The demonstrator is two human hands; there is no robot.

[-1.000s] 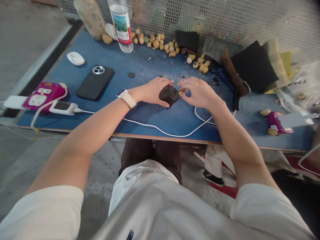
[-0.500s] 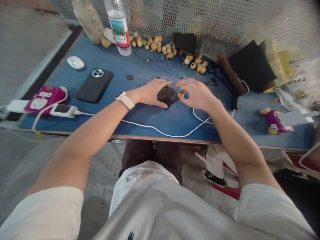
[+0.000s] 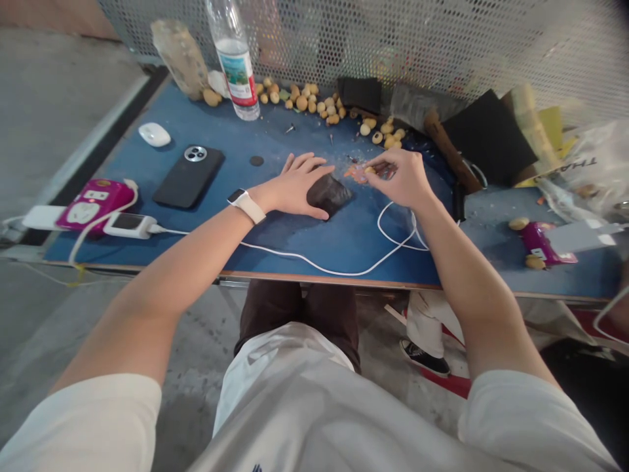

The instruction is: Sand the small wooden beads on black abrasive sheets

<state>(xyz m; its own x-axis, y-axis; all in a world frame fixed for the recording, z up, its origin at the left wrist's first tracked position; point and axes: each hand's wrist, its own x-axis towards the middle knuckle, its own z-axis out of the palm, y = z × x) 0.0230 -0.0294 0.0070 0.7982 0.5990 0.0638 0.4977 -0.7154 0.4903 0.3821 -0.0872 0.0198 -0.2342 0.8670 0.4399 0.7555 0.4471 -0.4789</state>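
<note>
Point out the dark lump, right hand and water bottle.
Dark lump (image 3: 328, 195), head view, on its top face.
Right hand (image 3: 398, 178), head view, on the back of the hand.
Water bottle (image 3: 237, 69), head view, on its label.

Left hand (image 3: 295, 188) beside phone (image 3: 189, 177) (on table (image 3: 344, 246)).

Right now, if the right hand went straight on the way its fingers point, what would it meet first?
Probably the orange shavings on the blue table, just past the small tan bead pinched in the right hand. The left hand lies beyond them. Depth is unclear, so the hand might pass above the shavings.
</note>
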